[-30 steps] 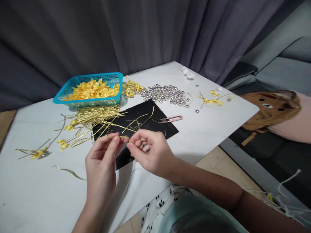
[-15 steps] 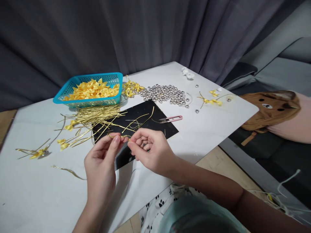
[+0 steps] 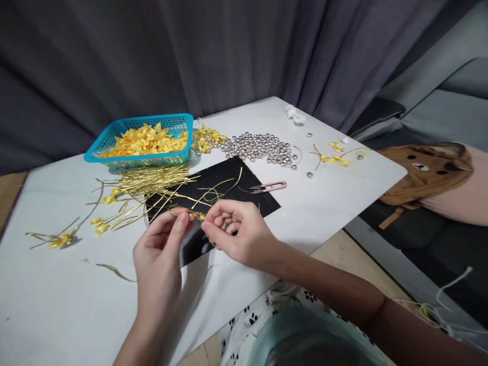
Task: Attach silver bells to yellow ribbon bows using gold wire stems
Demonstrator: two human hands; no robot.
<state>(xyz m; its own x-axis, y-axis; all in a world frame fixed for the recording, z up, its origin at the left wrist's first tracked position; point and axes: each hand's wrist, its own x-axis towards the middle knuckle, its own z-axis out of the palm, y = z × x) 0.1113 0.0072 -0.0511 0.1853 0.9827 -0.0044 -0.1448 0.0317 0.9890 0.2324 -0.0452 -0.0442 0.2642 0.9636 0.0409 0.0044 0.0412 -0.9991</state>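
Note:
My left hand [image 3: 163,249] pinches a gold cord [image 3: 176,209] between thumb and forefinger, and a small loop of it shows above the fingertips. Close by, my right hand [image 3: 238,234] has its thumb and forefinger closed on the other end of this cord, where a bit of yellow shows between the two hands. My right fingertips hide most of that end. Both hands are raised over a black sheet [image 3: 251,175] on the white table [image 3: 68,310]. Pink-handled thread snips [image 3: 272,187] and loose gold cords [image 3: 213,192] lie on the sheet.
A blue basket [image 3: 189,122] of yellow ribbon bows [image 3: 148,140] stands at the back left, with a bundle of gold cords [image 3: 152,180] before it. Silver beads [image 3: 263,147] are heaped behind the sheet. Finished-looking yellow pieces [image 3: 64,239] lie left; others [image 3: 331,160] lie right.
My right fingers have shifted slightly right, so more of the yellow bit shows between the hands. My left hand stays nearly in place.

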